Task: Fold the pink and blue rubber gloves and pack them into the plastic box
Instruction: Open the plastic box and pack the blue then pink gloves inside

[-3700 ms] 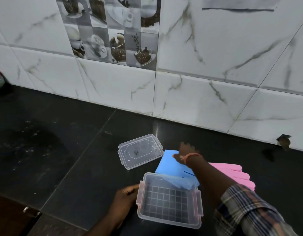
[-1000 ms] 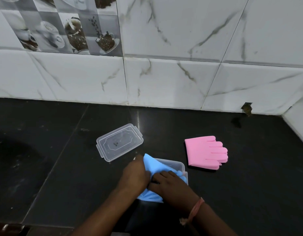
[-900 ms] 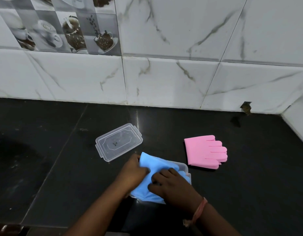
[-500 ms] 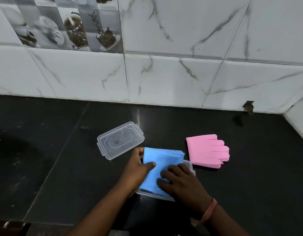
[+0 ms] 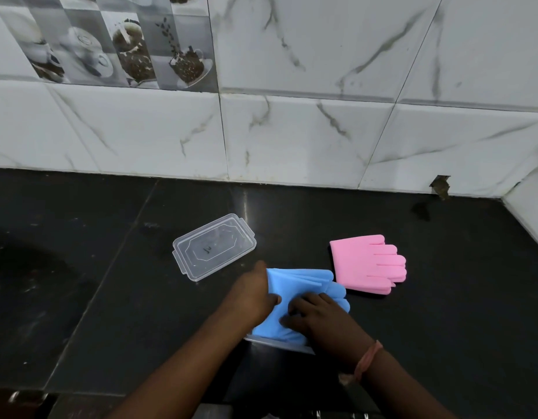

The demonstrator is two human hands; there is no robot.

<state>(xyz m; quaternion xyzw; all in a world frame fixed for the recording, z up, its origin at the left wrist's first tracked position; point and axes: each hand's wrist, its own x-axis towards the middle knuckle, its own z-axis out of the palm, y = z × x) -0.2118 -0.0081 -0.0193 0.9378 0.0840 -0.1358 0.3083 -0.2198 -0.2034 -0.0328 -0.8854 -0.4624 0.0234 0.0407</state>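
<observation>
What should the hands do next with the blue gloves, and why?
Probably press the blue gloves down into the plastic box. Both the left hand and right hand rest on them, and they bulge over the box, covering all but its near rim. The pink gloves wait beside it.

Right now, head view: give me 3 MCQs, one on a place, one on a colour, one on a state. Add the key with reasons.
1. Where do the pink gloves lie?
A. in the box
B. on the counter, right of the blue gloves
C. on the lid

2. What colour are the gloves under both hands?
A. blue
B. pink
C. yellow

3. What state is the lid in?
A. snapped on the box
B. held in the left hand
C. off, lying on the counter

Key: B, they rest on the black counter; A, the left hand and right hand press the blue gloves over the plastic box; C, it lies apart.
</observation>
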